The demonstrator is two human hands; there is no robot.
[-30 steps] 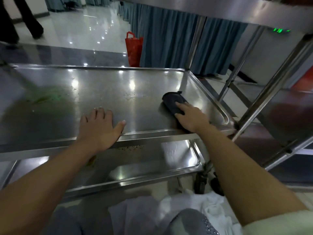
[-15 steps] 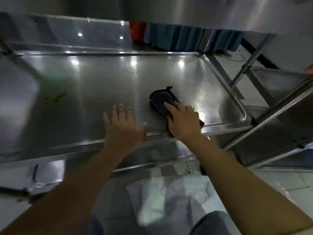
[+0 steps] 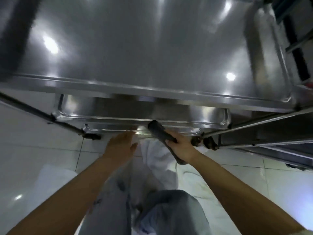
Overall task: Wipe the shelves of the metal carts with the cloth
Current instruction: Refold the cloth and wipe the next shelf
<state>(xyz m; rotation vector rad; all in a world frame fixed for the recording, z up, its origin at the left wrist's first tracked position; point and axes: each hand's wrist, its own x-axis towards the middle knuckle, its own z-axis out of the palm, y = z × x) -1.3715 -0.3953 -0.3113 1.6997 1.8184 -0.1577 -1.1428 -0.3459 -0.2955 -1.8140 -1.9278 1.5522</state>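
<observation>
Cloth (image 3: 160, 133): dark grey, rolled or bunched into a long, sausage-like wad; soft fabric, matte, with a rounded far end.
Cloth axis: long axis runs from the near right to the far left, the rounded end pointing at the near edge of the cart's lower shelves.
Cloth place: in the air just in front of the cart, its far tip over the near rim of a lower shelf; whether the tip touches the rim cannot be told.
Right hand (image 3: 182, 147): fingers curled round the near part of the cloth and clamped on it; a tail of cloth sticks out below the wrist.
Left hand (image 3: 121, 146): blurred, fingers stretched forward and close together, thumb out to the right, holding nothing; just in front of the cart's near edge, contact unclear.
Metal cart (image 3: 152, 92): polished steel, smooth and mirror-bright, with blurred light spots.
Top shelf (image 3: 135, 48): broad, flat, rectangular tray with a raised rim and rounded corners, filling the far half of the view.
Lower shelves (image 3: 169, 116): same steel, rims stepped under the top one.
Second cart (image 3: 271, 133): to the right, thin steel tubes and a shelf edge.
Floor (image 3: 33, 133): pale glossy tiles with thin joints.
White fabric (image 3: 159, 158): crumpled on the floor, near the cart.
Trousers (image 3: 169, 212): light blue denim, at the near edge.
</observation>
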